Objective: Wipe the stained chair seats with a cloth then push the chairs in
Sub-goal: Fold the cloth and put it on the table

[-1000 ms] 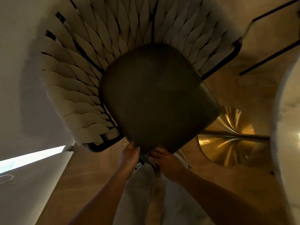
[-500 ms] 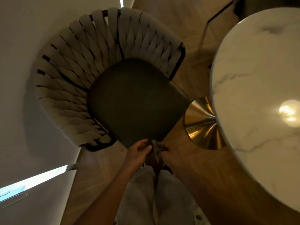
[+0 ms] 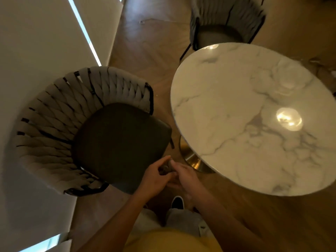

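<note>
Dark leather-like seat (image 3: 120,144) of the woven-back chair (image 3: 60,128) faces you, pulled out and standing near the wall, well apart from its tucked-in position. No stain can be made out on it in this dim light. Your left hand (image 3: 154,177) and right hand (image 3: 185,177) meet just off the seat's front corner, with the cloth (image 3: 166,169) bunched between them. The fingers of both hands are curled onto the cloth; which hand carries the main grip cannot be told.

Judgement: you are between wiping and pushing in, gathering or refolding the cloth, with neither hand on the chair. If the seat is clean, pass the cloth to one hand, take hold of the backrest frame, and turn the chair so its front faces the round marble tabletop (image 3: 254,117). Mind the brass pedestal base (image 3: 190,157), which sits close to the seat's near corner.

A second woven chair (image 3: 225,20) stands at the far side of the tabletop, its seat partly under the edge.
</note>
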